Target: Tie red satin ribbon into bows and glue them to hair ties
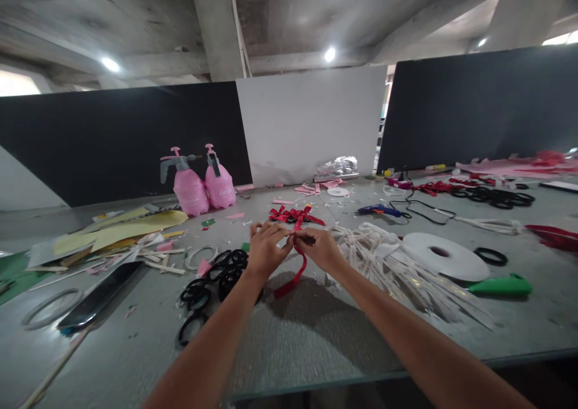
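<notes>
My left hand [270,247] and my right hand [318,247] meet over the middle of the table, fingertips pinched together on a red ribbon [298,274]. One end of the ribbon hangs down below my fingers and curls to the left. Red loops show just above my fingertips; I cannot tell whether they belong to this ribbon or to the red bows [282,214] lying behind. To the left of my left hand is a heap of black hair ties [232,268]. Beside my right wrist lies a pile of white strips [374,252].
A white ribbon roll [445,256], a green-handled tool [501,285] and a blue glue gun [382,211] lie to the right. Two pink spray bottles [189,191] stand at the back left. A phone [102,296] lies near paper scraps [130,228] and sticks on the left.
</notes>
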{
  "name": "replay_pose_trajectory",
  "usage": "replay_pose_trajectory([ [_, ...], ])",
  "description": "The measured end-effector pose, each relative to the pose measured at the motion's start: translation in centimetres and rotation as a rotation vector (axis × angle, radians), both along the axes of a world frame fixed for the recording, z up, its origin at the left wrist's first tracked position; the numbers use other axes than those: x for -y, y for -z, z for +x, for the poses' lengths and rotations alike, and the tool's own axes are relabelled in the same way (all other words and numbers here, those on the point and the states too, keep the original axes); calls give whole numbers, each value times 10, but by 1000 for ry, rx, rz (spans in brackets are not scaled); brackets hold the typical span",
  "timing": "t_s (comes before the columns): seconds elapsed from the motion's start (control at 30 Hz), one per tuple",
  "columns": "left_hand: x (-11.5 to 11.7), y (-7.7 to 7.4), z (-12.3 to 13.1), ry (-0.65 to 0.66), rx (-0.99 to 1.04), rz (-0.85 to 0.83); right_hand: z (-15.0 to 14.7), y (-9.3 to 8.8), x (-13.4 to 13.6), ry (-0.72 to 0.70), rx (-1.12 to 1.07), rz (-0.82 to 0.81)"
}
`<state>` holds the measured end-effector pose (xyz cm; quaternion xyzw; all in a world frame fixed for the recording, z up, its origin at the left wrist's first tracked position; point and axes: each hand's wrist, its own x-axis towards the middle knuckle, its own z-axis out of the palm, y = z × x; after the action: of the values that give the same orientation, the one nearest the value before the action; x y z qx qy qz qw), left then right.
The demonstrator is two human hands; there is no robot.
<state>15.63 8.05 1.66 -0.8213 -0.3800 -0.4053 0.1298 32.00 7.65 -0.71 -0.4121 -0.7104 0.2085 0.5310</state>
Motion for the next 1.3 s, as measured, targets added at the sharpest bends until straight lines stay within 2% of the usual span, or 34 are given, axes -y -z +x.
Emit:
replay_pose_trajectory([
  [0.37, -2, 1, 4, 0, -91, 53, -1, -1, 2, 11, 7, -81],
  [0.73, -2, 3, 8, -5, -130, 65, 0, 0, 2, 12, 13, -91],
  [0.93, -6, 3, 7, 15, -118, 13, 5, 4, -5, -90, 21, -116],
  [1.13, -19, 17, 2, 137, 101, -301, 5, -2, -2, -144, -109, -180],
  [1.2, -22, 19, 1, 168, 233, -325, 4, -5, 0, -139, -143, -197],
  [1.3, -20, 15, -2, 174, 439, -269, 3, -8, 2, -130, -199, -213],
])
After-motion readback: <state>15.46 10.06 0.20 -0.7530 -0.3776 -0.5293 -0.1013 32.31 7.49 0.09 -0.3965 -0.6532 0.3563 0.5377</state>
